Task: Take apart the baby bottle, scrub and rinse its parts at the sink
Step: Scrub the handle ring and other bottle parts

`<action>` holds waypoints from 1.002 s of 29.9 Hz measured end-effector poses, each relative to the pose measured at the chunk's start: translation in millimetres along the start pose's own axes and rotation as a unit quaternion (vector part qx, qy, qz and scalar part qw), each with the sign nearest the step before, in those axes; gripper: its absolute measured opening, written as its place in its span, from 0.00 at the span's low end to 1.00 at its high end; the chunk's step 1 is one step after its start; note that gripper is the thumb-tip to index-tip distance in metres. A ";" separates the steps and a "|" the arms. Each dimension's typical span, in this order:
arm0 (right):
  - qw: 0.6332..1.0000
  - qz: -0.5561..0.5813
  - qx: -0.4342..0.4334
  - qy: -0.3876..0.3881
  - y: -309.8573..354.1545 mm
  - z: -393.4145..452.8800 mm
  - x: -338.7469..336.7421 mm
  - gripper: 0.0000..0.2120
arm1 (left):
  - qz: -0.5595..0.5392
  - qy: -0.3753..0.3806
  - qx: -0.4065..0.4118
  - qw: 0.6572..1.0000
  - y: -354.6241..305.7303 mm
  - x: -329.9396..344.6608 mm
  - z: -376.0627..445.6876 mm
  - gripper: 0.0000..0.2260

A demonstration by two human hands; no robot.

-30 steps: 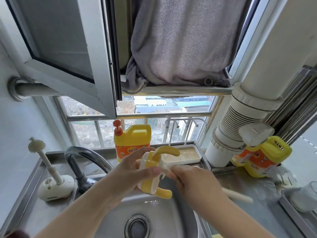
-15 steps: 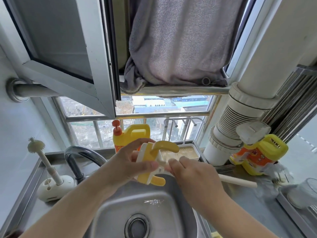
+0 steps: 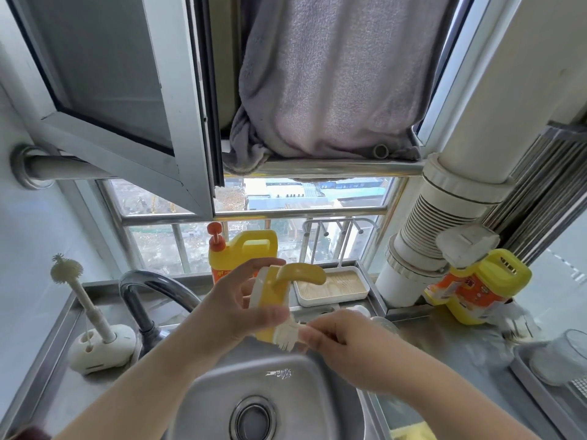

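With my left hand [image 3: 236, 308] clamped on the yellow handle ring [image 3: 273, 296] above the sink [image 3: 317, 385], my right hand [image 3: 344, 342], at 3 o'clock, pinches the small brush [image 3: 287, 335]; I should work bristles into each groove.

A grey towel [image 3: 330, 90] hangs over the window rail. A yellow detergent jug [image 3: 243, 252] with a red pump stands on the sill behind the tap. A white tray [image 3: 332, 289] sits beside it. A second yellow jug [image 3: 476, 287] leans against the white drain pipe [image 3: 444, 223]. A clear glass jar [image 3: 562, 357] lies on the surface at far right.
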State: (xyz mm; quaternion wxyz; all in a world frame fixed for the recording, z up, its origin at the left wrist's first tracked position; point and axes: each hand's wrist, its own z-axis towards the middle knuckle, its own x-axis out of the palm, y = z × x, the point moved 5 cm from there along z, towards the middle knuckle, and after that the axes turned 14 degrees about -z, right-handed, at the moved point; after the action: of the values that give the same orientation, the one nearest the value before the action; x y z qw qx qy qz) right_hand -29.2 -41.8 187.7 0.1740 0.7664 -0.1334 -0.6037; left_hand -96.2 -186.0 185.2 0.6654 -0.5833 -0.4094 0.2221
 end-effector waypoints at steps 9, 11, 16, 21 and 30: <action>0.880 -0.365 -0.051 -0.301 5.2 -2.2 -28.4 0.03 | -0.056 0.033 -0.058 0.996 8.7 3.4 4.5 0.30; 0.879 -0.349 -0.078 -0.315 4.5 -2.1 -24.0 0.07 | -0.064 0.044 -0.069 0.995 6.5 3.8 5.0 0.30; 0.990 -0.114 -0.022 -0.082 -5.2 2.7 1.7 0.12 | -0.008 0.019 -0.006 1.000 7.4 -2.5 4.9 0.31; 0.947 0.285 0.045 0.139 -3.9 -3.6 13.3 0.15 | 0.062 0.049 0.005 0.997 20.8 -4.6 0.5 0.38; 0.931 0.333 0.088 0.124 -0.8 -4.1 17.7 0.20 | 0.053 0.094 -0.100 0.989 27.1 3.9 -4.8 0.45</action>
State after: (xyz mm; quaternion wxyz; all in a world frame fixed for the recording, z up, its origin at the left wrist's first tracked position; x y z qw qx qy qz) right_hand -21.0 -47.9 172.7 0.3121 0.7589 -0.4107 -0.3974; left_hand -85.2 -179.9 160.4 0.6265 -0.6860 -0.3337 0.1595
